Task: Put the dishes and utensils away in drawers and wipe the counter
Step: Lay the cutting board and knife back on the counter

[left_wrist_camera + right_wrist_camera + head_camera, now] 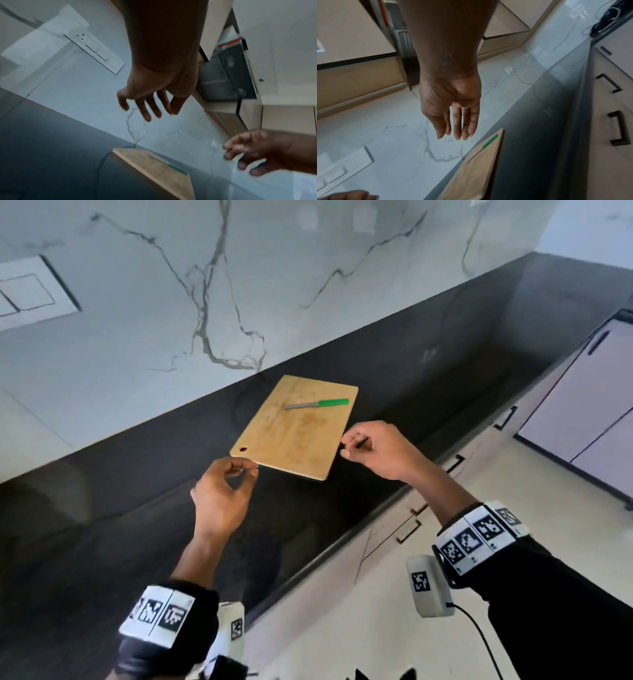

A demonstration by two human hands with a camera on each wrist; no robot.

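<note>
A wooden cutting board [294,433] lies flat on the dark counter [137,525], near the wall. A knife with a green handle [317,404] rests on the board's far part. My left hand [222,494] hovers at the board's near left corner, fingers loosely bent and holding nothing. My right hand [373,446] hovers by the board's right edge, also empty. The left wrist view shows the left hand [154,94] spread above the board [154,166]. The right wrist view shows the right hand [453,115] with straight fingers above the board [471,175] and the knife [490,141].
A marble backsplash [171,320] with a white switch plate [30,292] rises behind the counter. Pale drawers with black handles [407,530] run under the counter's front edge. A tall cupboard [582,405] stands at the right. Dark cables [604,23] lie at the counter's far end.
</note>
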